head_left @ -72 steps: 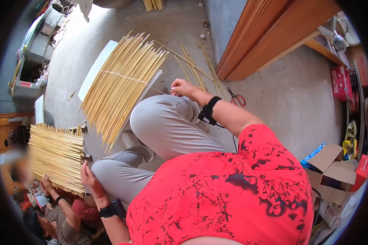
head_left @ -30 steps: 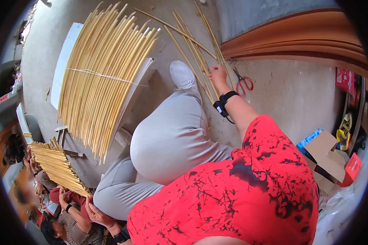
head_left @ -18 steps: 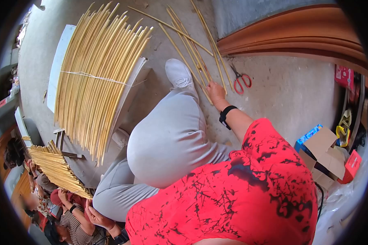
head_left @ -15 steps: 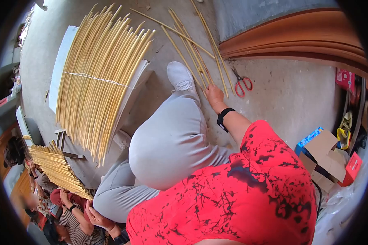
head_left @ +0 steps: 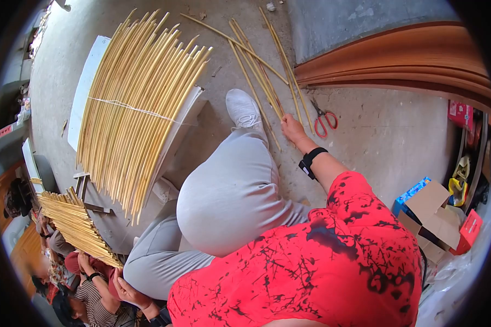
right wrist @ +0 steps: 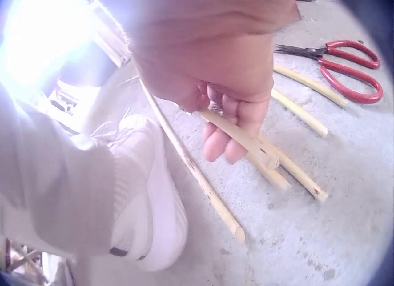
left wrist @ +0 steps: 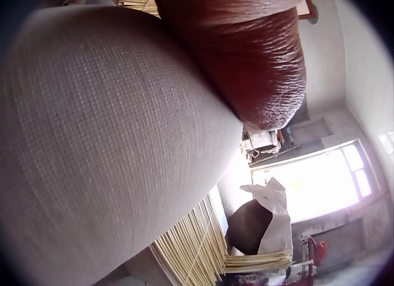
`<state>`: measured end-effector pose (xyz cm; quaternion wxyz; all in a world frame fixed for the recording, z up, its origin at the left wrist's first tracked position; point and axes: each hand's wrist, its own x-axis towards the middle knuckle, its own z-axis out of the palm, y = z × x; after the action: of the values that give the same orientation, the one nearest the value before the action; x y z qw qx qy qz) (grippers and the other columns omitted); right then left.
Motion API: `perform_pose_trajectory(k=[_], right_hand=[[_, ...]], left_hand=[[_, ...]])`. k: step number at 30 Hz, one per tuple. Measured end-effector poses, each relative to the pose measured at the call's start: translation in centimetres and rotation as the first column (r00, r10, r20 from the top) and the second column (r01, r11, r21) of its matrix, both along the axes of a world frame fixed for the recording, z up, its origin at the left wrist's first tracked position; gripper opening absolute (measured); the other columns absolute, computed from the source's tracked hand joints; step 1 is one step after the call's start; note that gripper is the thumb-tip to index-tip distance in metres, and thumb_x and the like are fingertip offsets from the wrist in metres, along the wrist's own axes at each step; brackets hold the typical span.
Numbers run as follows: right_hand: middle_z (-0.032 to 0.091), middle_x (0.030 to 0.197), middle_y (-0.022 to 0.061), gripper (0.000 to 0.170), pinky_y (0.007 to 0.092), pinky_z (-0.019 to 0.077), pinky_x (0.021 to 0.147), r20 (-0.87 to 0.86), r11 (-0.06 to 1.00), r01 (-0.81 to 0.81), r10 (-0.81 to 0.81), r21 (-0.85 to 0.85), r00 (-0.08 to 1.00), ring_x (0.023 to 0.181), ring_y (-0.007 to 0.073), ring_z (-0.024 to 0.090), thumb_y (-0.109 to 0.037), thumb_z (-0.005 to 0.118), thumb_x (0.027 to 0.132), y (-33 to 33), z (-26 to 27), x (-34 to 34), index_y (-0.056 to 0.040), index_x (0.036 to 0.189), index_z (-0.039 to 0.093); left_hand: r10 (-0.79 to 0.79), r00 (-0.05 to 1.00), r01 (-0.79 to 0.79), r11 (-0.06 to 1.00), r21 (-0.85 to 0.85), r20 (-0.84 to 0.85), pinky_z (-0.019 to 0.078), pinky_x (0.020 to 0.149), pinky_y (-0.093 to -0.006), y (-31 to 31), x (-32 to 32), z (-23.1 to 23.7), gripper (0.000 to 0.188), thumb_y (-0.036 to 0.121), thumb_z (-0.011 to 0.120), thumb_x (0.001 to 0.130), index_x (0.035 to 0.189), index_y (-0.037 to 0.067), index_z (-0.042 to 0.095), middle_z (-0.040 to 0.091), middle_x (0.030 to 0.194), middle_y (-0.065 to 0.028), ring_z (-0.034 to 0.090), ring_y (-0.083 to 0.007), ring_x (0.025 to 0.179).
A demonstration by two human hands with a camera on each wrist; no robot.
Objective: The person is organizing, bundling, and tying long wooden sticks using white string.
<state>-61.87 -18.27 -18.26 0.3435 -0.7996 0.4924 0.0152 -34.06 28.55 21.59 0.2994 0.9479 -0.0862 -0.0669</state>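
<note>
Several loose reed stalks [head_left: 251, 64] lie on the floor past the right shoe. My right hand [head_left: 293, 129] is at their near ends. In the right wrist view its thumb and curled fingers pinch one stalk [right wrist: 243, 137], whose cut end sticks out towards me, while other stalk ends lie just under and beside the fingers. My left hand [head_left: 131, 291] rests against the side of the left knee with loose fingers and holds nothing. In the left wrist view the grey trouser leg [left wrist: 111, 132] hides most of its surroundings. A row of stalks bound with white string [head_left: 139, 111] lies on a pale board.
Red-handled scissors [head_left: 324, 121] lie on the floor right of my right hand. A second row of stalks [head_left: 76, 226] stands at the left, with another person's hand [head_left: 84, 265] at its edge. Opened cardboard boxes [head_left: 433, 210] stand at the right; a wooden door frame [head_left: 393, 57] rises behind.
My right hand has gone from above the right knee, near the bound row, down to the loose stalks and has taken hold of one. The left hand stays by the left knee.
</note>
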Motion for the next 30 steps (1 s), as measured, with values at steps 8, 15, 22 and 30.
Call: perform_pose_trajectory(k=[8, 15, 22, 30], right_hand=[[0.058, 0.064, 0.0100, 0.014, 0.0336, 0.0455, 0.053, 0.051, 0.875, 0.302, -0.346, 0.379, 0.937, 0.054, 0.0189, 0.057, -0.021, 0.049, 0.086, -0.9, -0.2, -1.2, -0.0087, 0.092, 0.052], [0.054, 0.069, 0.0046, 0.014, 0.0271, 0.0417, 0.052, 0.168, 0.846, 0.301, -0.407, 0.439, 0.898, 0.055, 0.0126, 0.051, -0.019, 0.047, 0.089, -0.5, -0.9, -1.6, -0.0061, 0.092, 0.052], [0.053, 0.063, 0.0037, 0.019, 0.0202, 0.0324, 0.039, 0.226, 0.558, 0.265, -0.659, 0.786, 0.717, 0.043, 0.0067, 0.042, -0.025, 0.046, 0.090, -0.8, 7.7, -0.2, -0.0072, 0.089, 0.052], [0.057, 0.068, 0.0070, 0.025, 0.0188, 0.0328, 0.040, 0.329, 0.370, -0.044, -0.758, 0.928, 0.563, 0.046, 0.0076, 0.046, -0.029, 0.044, 0.092, -4.4, 19.4, 5.0, -0.0054, 0.091, 0.051]], left_hand=[[-0.027, 0.999, 0.022, 0.994, 0.109, 0.040, 0.0420, 0.083, -0.0303, -1.6, -0.3, 0.8, 0.033, 0.014, 0.036, 0.093, 0.111, -0.009, 0.051, 0.058, 0.101, -0.0157, 0.055, -0.0208, 0.090], [-0.012, 0.999, 0.010, 0.999, 0.043, 0.040, 0.0419, 0.083, -0.0306, -1.2, -0.3, 0.4, 0.033, 0.014, 0.036, 0.093, 0.110, -0.008, 0.052, 0.058, 0.100, -0.0145, 0.055, -0.0205, 0.089], [-0.126, 0.992, 0.126, 0.985, 0.117, -0.004, 0.0402, 0.087, -0.0310, -2.6, 0.2, 1.1, 0.030, 0.010, 0.038, 0.091, 0.112, -0.007, 0.051, 0.056, 0.105, -0.0137, 0.053, -0.0202, 0.095], [-0.337, 0.940, 0.326, 0.935, 0.137, 0.059, 0.0398, 0.089, -0.0310, -7.3, 0.5, 0.6, 0.028, 0.003, 0.038, 0.089, 0.112, -0.006, 0.052, 0.055, 0.111, -0.0143, 0.052, -0.0210, 0.101]])
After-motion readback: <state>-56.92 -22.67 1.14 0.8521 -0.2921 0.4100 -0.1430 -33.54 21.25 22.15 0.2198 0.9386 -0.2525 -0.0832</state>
